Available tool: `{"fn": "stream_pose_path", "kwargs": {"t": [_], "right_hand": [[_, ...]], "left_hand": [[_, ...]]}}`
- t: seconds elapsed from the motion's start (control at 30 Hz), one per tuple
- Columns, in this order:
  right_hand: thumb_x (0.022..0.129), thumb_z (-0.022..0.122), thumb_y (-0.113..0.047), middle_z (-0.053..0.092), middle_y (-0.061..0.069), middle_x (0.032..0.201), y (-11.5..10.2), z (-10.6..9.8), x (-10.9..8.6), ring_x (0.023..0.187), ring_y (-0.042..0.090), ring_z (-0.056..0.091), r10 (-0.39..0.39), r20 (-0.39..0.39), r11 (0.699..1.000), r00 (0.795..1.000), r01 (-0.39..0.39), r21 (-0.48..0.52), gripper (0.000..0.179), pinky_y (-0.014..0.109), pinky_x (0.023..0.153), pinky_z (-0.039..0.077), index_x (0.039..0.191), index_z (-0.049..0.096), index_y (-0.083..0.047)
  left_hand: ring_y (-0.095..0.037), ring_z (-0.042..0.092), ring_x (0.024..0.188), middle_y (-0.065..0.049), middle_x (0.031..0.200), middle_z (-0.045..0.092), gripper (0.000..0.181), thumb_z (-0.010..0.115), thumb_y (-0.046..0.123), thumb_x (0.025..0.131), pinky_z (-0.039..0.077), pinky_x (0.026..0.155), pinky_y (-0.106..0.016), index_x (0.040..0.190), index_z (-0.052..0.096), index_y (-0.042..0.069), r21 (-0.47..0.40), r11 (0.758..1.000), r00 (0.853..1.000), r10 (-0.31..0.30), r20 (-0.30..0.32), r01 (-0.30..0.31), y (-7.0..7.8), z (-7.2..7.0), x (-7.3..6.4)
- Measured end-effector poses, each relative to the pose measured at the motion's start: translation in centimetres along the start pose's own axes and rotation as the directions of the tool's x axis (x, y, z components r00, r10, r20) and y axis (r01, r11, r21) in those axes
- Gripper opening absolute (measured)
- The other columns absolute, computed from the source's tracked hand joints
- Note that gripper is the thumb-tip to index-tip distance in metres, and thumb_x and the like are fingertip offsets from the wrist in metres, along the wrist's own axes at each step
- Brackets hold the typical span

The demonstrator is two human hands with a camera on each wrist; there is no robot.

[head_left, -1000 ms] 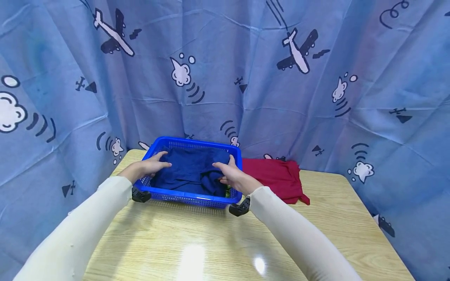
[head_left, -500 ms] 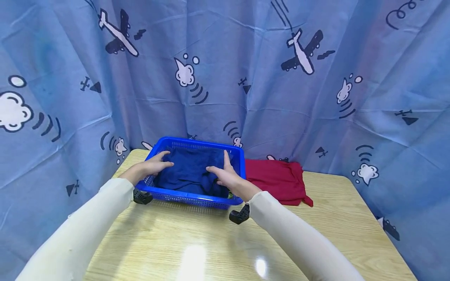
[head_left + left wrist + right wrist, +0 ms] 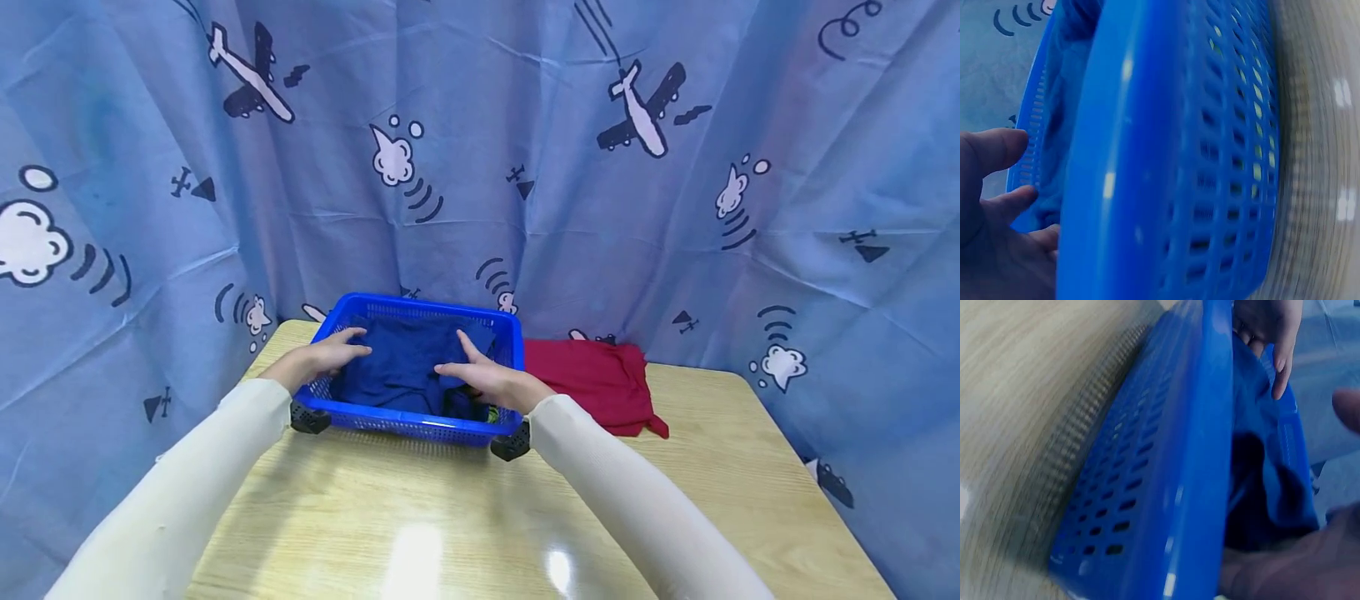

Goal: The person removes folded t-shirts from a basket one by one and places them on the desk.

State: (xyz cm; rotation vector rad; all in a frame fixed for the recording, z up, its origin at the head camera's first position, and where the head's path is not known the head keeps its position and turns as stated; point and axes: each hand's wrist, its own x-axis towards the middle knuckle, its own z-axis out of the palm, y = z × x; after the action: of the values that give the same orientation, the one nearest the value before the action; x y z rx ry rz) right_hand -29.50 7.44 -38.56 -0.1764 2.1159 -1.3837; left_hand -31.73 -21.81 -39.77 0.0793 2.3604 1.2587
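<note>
A blue plastic basket (image 3: 408,423) with perforated walls stands at the back of the table. Inside lies a dark blue cloth (image 3: 405,354), rumpled at its front right. My left hand (image 3: 322,356) reaches over the basket's left side, thumb and fingers spread. In the left wrist view its fingertips (image 3: 1044,236) are at the cloth's edge. Over the right part of the cloth is my right hand (image 3: 491,377), with thumb and index finger extended. Its other fingers are mostly hidden. Neither hand visibly grips the cloth.
A dark red cloth (image 3: 588,383) lies flat on the wooden table (image 3: 712,467), right of the basket. Something yellow-green (image 3: 492,414) shows at the basket's front right corner. A blue patterned curtain (image 3: 465,167) hangs close behind.
My right hand has shifted left over the cloth; its index finger rose, then came lower. The left hand stays nearly where it was. The basket and red cloth keep their places.
</note>
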Motion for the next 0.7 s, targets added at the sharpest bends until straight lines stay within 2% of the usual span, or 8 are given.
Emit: {"fn": "stream_pose_path", "kwargs": {"t": [0.1,0.27,0.37,0.5,0.7], "right_hand": [[0.101,0.059,-0.039,-0.004,0.009,0.173,0.3,-0.4,0.5,0.155,0.049,0.012,0.000,0.042,1.000,0.999,-0.001,0.021,0.089,0.064,0.123,0.020,0.162,-0.006,-0.042],[0.103,0.056,-0.037,-0.002,0.009,0.173,0.7,-0.9,1.5,0.155,0.050,0.014,0.012,0.046,0.999,0.999,-0.014,0.042,0.079,0.064,0.123,0.019,0.162,0.005,-0.042],[0.102,0.057,-0.040,0.000,0.006,0.173,0.8,-0.9,2.1,0.158,0.044,0.007,0.032,0.063,0.999,0.998,-0.032,0.003,0.075,0.066,0.124,0.015,0.162,0.012,-0.043],[0.101,0.059,-0.040,0.004,0.006,0.173,0.8,-1.2,2.7,0.159,0.037,0.003,0.041,0.064,0.999,0.997,-0.040,-0.020,0.073,0.066,0.124,0.013,0.162,0.019,-0.039],[0.099,0.065,-0.028,0.007,0.012,0.172,1.0,-1.3,2.8,0.158,0.042,0.007,0.046,0.099,0.998,0.994,-0.050,0.031,0.080,0.065,0.124,0.016,0.164,0.018,-0.029]], "left_hand": [[-0.047,0.006,0.156,-0.022,0.170,0.000,0.063,0.042,0.031,0.108,0.018,0.122,-0.068,0.162,0.017,0.011,0.013,1.000,1.000,-0.011,0.021,0.010,0.2,0.3,0.3],[-0.046,0.002,0.157,-0.020,0.171,-0.001,0.060,0.041,0.035,0.108,0.015,0.124,-0.066,0.162,0.024,0.014,0.036,0.999,0.996,-0.011,0.085,0.007,0.2,0.1,0.8],[-0.046,0.001,0.157,-0.021,0.170,0.000,0.057,0.039,0.032,0.109,0.012,0.125,-0.065,0.161,0.026,0.012,0.047,0.999,0.992,-0.012,0.122,0.007,0.0,-0.3,0.9],[-0.045,0.001,0.157,-0.023,0.169,0.007,0.056,0.040,0.028,0.109,0.009,0.126,-0.064,0.159,0.029,0.007,0.058,0.998,0.986,0.010,0.168,-0.020,0.0,-0.5,1.2],[-0.044,0.005,0.157,-0.024,0.168,0.013,0.055,0.042,0.026,0.108,0.012,0.127,-0.060,0.157,0.033,0.003,0.020,0.998,0.982,0.059,0.180,-0.064,0.3,-0.4,1.5]]}}
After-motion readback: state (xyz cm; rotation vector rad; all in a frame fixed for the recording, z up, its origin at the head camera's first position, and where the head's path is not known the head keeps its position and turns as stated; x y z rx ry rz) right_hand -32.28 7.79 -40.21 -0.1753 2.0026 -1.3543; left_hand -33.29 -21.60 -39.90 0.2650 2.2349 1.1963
